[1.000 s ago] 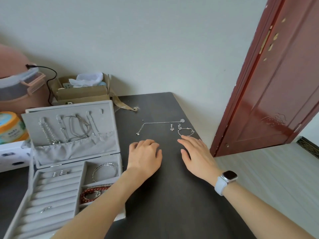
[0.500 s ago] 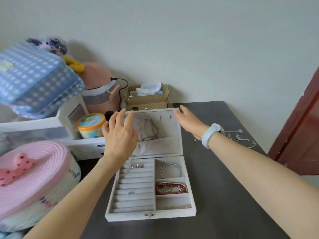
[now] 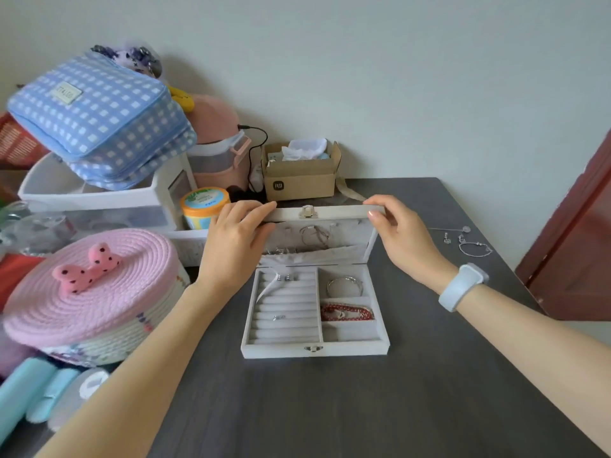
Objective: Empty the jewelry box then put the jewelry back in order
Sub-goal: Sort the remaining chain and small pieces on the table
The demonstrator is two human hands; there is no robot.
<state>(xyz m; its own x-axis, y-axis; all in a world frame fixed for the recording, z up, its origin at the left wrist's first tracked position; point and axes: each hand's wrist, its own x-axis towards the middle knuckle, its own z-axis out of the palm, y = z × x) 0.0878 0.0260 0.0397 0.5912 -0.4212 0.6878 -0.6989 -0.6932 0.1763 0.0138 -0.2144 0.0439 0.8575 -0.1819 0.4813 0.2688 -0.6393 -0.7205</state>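
To your left the table is crowded. A pink woven basket lid (image 3: 89, 285) with a spotted bow sits near your left arm. Behind it a blue checked pouch (image 3: 99, 117) lies tilted on a white plastic organizer (image 3: 99, 200). An orange-rimmed jar (image 3: 204, 206) stands just left of the jewelry box lid, close to your left hand. A small cardboard box (image 3: 299, 180) with white tissue in it sits right behind the lid, and a pink container (image 3: 218, 157) with a black cord stands beside it.

The dark gray table (image 3: 330, 408) meets a plain pale wall. A red-brown door (image 3: 582, 233) is at the right edge.

The white jewelry box (image 3: 314, 312) sits in the middle of the table, open. Its lid (image 3: 322, 233) stands up at the back and leans a little toward you, with chains hanging inside it. In the tray, small rings (image 3: 287, 277) sit in the padded rows on the left. A silver bangle (image 3: 345, 285) lies in the top right part, and a red bead bracelet (image 3: 347, 313) lies in the part below it. On the table to the right, well apart from the box, lie a thin necklace (image 3: 448, 229), little earrings (image 3: 453, 239) and a silver bracelet (image 3: 474, 249).

Your left hand (image 3: 234, 236) pinches the lid's top left corner, fingers on top and thumb under. Your right hand (image 3: 401, 236) pinches the top right corner the same way. A pale blue watch (image 3: 463, 285) is on your right wrist.
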